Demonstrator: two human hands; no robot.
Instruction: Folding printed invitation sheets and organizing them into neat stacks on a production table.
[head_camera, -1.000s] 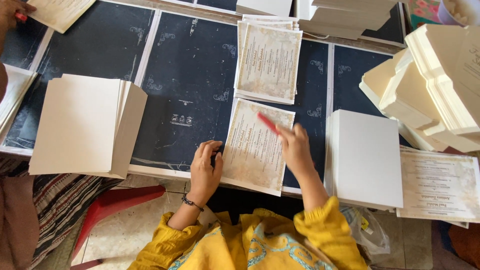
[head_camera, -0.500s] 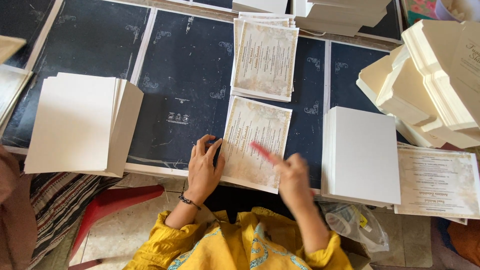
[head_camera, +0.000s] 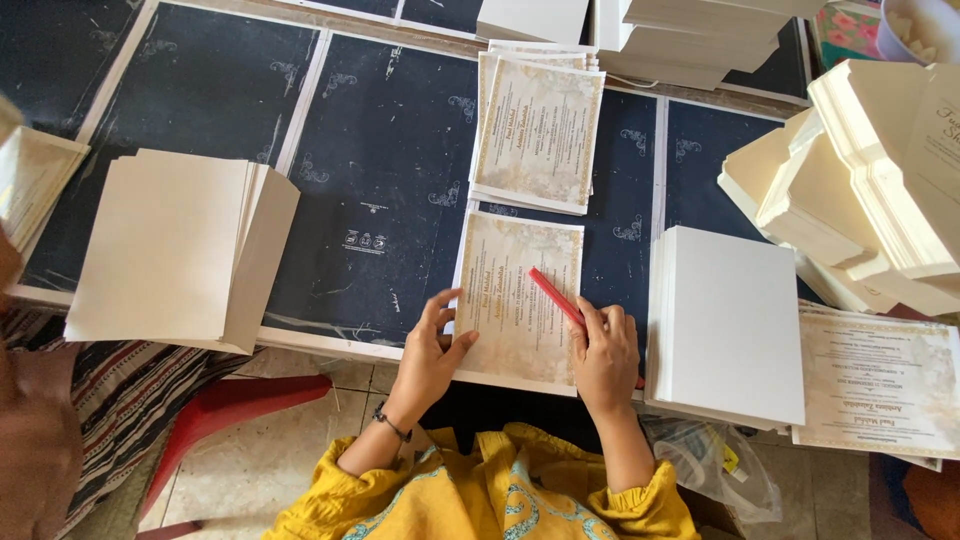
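Fingers (head_camera: 440, 318) of my left hand (head_camera: 430, 355) lie spread and flat, tips pressing the left edge of a printed card (head_camera: 520, 300) near the lower middle of the frame, gripping nothing, only pinning it down; on the other side my right hand (head_camera: 605, 355) is curled closed around a thin red stick (head_camera: 555, 296), which slants up and to the left across the face of that card, its far end resting near the card's centre. I see the card lying flat on the dark printed sheets (head_camera: 380, 170) that cover the work surface, its lower edge at the table's near edge. Just above it, toward the upper middle, sits a small pile of like cards (head_camera: 540, 130) with pale ornate borders. Just right of my right hand stands a thick stack of plain white sheets (head_camera: 730, 325), and beyond it, at the lower right, more printed cards (head_camera: 880, 390) lie flat. Cream folded boxes (head_camera: 860, 190) are heaped at the upper right. At the left of the frame a fanned stack of blank cream sheets (head_camera: 175, 245) overhangs the table edge. Below, I see my yellow sleeves (head_camera: 480, 495), a red stool (head_camera: 235, 405) on the tiled floor, and a clear plastic bag (head_camera: 710, 460) at the lower right
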